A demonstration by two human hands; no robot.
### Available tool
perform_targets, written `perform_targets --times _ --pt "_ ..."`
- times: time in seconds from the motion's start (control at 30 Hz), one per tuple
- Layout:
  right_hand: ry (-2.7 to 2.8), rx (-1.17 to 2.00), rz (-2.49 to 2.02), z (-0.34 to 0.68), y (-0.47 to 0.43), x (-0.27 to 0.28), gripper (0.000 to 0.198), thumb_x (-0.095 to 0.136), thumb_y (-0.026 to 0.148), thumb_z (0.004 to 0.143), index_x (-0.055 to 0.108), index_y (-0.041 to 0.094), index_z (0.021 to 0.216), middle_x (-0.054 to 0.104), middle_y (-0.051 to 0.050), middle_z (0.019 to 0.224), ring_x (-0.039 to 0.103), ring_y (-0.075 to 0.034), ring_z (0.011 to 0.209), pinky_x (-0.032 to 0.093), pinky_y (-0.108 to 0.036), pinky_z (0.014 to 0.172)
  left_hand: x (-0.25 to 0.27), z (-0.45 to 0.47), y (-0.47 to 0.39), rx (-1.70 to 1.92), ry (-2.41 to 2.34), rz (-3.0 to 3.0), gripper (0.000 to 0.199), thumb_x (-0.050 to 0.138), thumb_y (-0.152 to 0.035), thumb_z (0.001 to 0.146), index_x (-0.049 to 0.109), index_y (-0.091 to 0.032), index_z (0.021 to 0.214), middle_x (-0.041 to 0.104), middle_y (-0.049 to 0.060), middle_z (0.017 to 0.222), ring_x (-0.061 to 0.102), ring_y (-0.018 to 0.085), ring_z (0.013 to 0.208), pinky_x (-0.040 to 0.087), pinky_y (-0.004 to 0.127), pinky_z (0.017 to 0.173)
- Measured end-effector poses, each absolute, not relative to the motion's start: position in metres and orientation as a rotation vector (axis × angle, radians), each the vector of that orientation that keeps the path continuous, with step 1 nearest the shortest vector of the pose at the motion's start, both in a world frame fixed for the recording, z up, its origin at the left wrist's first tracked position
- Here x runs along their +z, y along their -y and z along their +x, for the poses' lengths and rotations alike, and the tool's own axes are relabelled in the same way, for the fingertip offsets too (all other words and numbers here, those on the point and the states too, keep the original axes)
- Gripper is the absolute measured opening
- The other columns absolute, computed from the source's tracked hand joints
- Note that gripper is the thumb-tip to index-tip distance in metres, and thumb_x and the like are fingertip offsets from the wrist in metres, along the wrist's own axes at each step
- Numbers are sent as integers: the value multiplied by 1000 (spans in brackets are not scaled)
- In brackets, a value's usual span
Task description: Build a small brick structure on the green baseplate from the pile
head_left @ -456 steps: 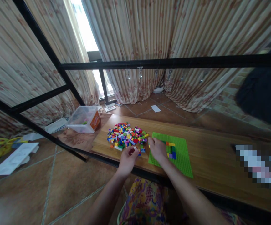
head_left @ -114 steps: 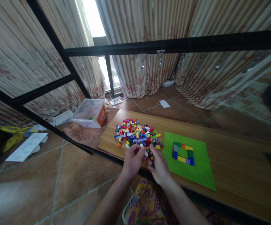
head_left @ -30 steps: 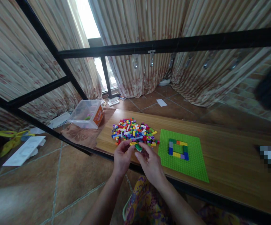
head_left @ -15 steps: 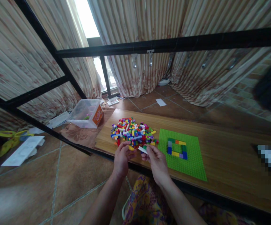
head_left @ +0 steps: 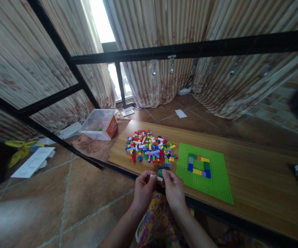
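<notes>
My left hand (head_left: 144, 188) and my right hand (head_left: 174, 189) are close together at the table's front edge, fingers closed. Between them is a long white building brick (head_left: 159, 178), its ends pinched by my fingertips. A green brick (head_left: 160, 172) shows by my right fingertips; whether it is joined to the white one I cannot tell. A sliver of yellow peeks out by my left fingers, mostly hidden. Just beyond lies a heap of mixed coloured bricks (head_left: 149, 146). To the right, a green baseplate (head_left: 220, 186) carries a square ring of coloured bricks (head_left: 197, 171).
The wooden table (head_left: 254, 179) has a dark front edge. Left of it, a clear plastic box (head_left: 93, 129) with an orange label stands on a brown cloth (head_left: 87, 147). A black metal bar (head_left: 144, 55) crosses in front of the curtains. White foam (head_left: 32, 163) lies on the tiled floor.
My hands have come together and drawn back toward me, away from the heap. The yellow brick in my left hand now meets the white one and is mostly covered. The view has shifted slightly left.
</notes>
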State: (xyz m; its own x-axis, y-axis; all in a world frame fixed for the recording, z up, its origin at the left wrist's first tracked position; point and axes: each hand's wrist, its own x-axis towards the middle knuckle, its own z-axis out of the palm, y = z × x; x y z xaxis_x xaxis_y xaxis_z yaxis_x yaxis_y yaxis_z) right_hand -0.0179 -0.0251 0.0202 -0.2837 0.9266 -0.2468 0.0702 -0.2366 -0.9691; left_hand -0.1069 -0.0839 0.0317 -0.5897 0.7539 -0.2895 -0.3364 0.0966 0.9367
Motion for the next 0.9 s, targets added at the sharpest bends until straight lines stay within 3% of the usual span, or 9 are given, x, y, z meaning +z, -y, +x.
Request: perform_targets --times 0.13,0.23,0.43,0.57,0.73,0.9 --pt "1205 1627 -1274 -9 21 24 45 60 62 76 70 19 86 70 -5 76 61 -17 65 50 -28 61 19 -138 79 1613 -1799 489 28 68 -42 71 61 -16 77 45 -8 46 38 6 40 28 17 41" --pt "1156 1616 -1284 -3 20 26 45 62 62 74 70 19 86 71 -5 78 61 -17 65 50 -28 61 14 -162 70 1573 -1916 528 28 68 -42 70 64 -15 80 53 -5 51 40 7 38 30 19 40" --pt "1124 1663 -1256 5 21 25 45 66 60 73 70 18 89 70 -4 75 60 -15 63 47 -25 56 20 -172 56 1571 -1996 523 47 70 -39 70 65 -13 109 59 -3 62 49 9 45 38 21 47" --pt "1059 1668 -1243 17 20 21 49 66 60 73 68 18 98 68 -3 71 56 -12 55 42 -23 49 22 -168 58 1647 -1917 528 51 70 -37 70 63 -12 114 63 -1 72 54 9 56 44 22 57" --pt "921 1686 -1251 33 16 21 49 69 60 70 69 18 97 66 -2 66 51 -9 49 39 -23 45 14 -165 65 1662 -1848 675 43 69 -23 66 64 -15 108 66 2 85 62 14 78 48 27 77" --pt "831 1800 -1207 45 16 25 46 76 53 66 68 19 97 68 -2 69 54 -10 53 43 -23 52 9 -159 68 1498 -2023 1090 33 59 -23 78 64 -18 110 64 7 100 62 20 96 47 35 90"
